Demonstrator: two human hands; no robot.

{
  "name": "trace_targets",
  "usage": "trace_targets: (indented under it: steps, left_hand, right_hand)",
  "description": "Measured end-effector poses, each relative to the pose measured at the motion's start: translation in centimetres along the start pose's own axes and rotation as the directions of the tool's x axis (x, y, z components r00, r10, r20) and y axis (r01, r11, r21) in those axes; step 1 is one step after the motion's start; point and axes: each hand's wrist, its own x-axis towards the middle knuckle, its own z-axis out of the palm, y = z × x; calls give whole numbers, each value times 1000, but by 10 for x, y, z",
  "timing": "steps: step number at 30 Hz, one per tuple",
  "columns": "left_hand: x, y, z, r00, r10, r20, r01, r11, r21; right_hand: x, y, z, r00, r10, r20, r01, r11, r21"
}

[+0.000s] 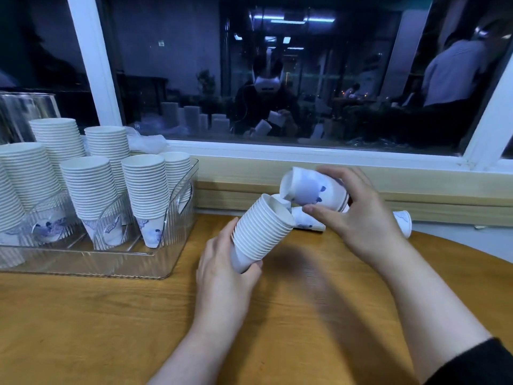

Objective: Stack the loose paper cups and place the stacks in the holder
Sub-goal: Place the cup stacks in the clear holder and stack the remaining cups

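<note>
Hands at work above a wooden table (83, 315), seen from the head camera. Left hand (224, 270): its grip is closed around the lower part of a short stack of nested paper cups (261, 232), which is tilted with the open mouth pointing up and to the right. Right hand (358, 215): its grip is closed on a single paper cup (313, 190) with a blue print, thumb below and fingers over the top; this cup lies nearly on its side, mouth toward the left, its rim just above and beside the mouth of the held stack, not seated inside it. Loose cups on the table: one (308, 220) lying on its side behind the right hand's thumb, and another (404, 222) on its side farther right, near the wall. Clear plastic holder (155, 262) at the left of the table: it carries several tall cup stacks, among them one nearest the hands (147, 190), all standing base down and leaning slightly. More stacks (58, 140) stand behind it, toward a dark window (277, 65) that bears reflections.
</note>
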Motion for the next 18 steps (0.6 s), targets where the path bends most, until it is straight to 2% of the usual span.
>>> trace_targets:
  steps: [3,6,8,10,11,12,13,14,15,16,17,18]
  left_hand:
    - [-1,1,0,999,37,0,-37,997,61]
    - [-1,1,1,996,92,17,-94,989,116]
    - [-1,-1,4,992,115,40,-119,987,106]
    - [-1,-4,5,993,111,49,-114,992,57]
    - [-1,-6,6,994,96,48,-97,995,20]
    - [0,-7,6,996,76,48,-75,997,-22]
    - [1,-8,6,997,55,49,-52,997,-64]
    - [2,-8,6,998,33,50,-28,995,-98]
    - [2,-8,6,999,9,51,-2,992,-128]
    - [3,-9,6,999,-16,48,23,988,-152]
    - [4,-10,6,998,-37,44,44,984,-171]
    - [5,-11,7,998,-55,42,61,981,-182]
  right_hand:
    - [7,-13,-12,971,-89,220,124,981,-149]
    - [8,-24,-9,916,-103,387,190,962,-195]
    - [3,-28,3,876,-103,470,187,973,-135]
    - [-5,-28,18,844,-126,521,148,989,-1]
    - [-8,-25,24,866,-155,475,134,988,78]
    - [-11,-22,28,925,-166,342,119,981,154]
    - [-13,-17,32,983,-132,125,104,972,209]
    - [-15,-10,34,992,-47,-121,76,967,243]
    - [-17,4,38,949,60,-311,22,966,256]
    - [-18,22,43,900,170,-402,-66,964,259]
    - [-20,40,50,876,275,-396,-186,950,249]
    - [-22,58,57,872,370,-320,-305,923,236]
